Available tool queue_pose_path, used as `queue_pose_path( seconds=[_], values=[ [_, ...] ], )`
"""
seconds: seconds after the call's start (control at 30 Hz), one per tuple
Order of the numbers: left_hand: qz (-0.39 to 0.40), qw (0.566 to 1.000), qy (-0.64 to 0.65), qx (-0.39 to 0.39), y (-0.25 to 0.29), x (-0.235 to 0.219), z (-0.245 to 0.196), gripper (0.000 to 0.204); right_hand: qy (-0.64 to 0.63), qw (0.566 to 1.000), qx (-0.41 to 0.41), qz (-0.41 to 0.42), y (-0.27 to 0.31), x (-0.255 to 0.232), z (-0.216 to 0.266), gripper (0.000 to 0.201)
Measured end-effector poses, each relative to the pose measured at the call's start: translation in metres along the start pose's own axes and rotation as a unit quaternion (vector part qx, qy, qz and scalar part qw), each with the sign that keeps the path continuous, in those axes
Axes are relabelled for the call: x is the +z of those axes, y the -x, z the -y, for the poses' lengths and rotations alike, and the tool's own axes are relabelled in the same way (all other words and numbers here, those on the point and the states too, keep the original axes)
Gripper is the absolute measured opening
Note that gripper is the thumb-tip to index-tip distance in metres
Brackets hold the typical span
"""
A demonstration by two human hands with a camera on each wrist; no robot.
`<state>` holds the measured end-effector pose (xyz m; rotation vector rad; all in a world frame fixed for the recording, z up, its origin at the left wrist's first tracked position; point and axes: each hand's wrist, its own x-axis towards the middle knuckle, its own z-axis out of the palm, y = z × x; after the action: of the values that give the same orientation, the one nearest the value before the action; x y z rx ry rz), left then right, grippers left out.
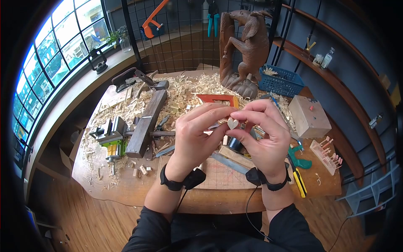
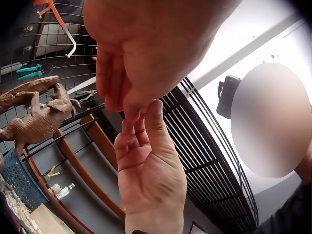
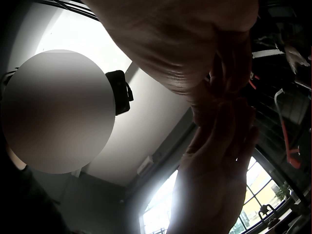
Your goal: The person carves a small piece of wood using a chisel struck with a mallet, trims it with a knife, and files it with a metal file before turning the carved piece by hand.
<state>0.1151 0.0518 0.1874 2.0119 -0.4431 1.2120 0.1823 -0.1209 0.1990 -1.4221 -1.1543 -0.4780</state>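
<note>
In the head view a small pale wooden heart (image 1: pixel 232 123) is held up above the bench between both hands. The left hand (image 1: pixel 200 134) pinches its left side between thumb and fingers. From the other side, the right hand (image 1: pixel 267 136) pinches it too, with the fingertips of both hands nearly meeting. In the left wrist view the left hand (image 2: pixel 151 44) hangs over the right hand (image 2: pixel 153 175), fingertips together, and the heart is hidden. The right wrist view is dark; the right hand (image 3: pixel 190 48) meets the left hand (image 3: pixel 212 170) there, again hiding the heart.
Wood shavings (image 1: pixel 180 90) cover much of the bench (image 1: pixel 126 194). A clamped beam (image 1: pixel 147 126) stands left, a carved animal figure (image 1: pixel 252 46) at the back. On the right are a wooden block (image 1: pixel 309 116), a yellow-black knife (image 1: pixel 299 183), a green tool (image 1: pixel 300 161) and a peg rack (image 1: pixel 325 157).
</note>
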Motion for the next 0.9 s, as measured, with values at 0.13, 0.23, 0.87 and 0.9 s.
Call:
queue_pose_path(
  seconds=[0.13,0.23,0.87,0.9],
  values=[
    [-0.012,1.000,-0.011,-0.001,0.0013,0.0003,0.0006,0.035,0.014,1.000,0.010,0.001,-0.0005,-0.0002,-0.0003,0.036],
    [-0.012,1.000,-0.014,-0.003,0.0021,-0.0001,0.0007,0.035,0.015,1.000,0.015,-0.001,-0.0009,0.0005,-0.0012,0.037],
    [0.008,0.998,0.030,-0.057,0.0001,-0.0019,-0.0027,0.036,-0.015,1.000,0.008,-0.019,-0.0005,0.0012,-0.0038,0.042],
    [0.008,0.998,0.030,-0.057,0.0007,-0.0023,-0.0028,0.036,-0.015,1.000,0.009,-0.019,-0.0003,0.0008,-0.0038,0.042]
  ],
)
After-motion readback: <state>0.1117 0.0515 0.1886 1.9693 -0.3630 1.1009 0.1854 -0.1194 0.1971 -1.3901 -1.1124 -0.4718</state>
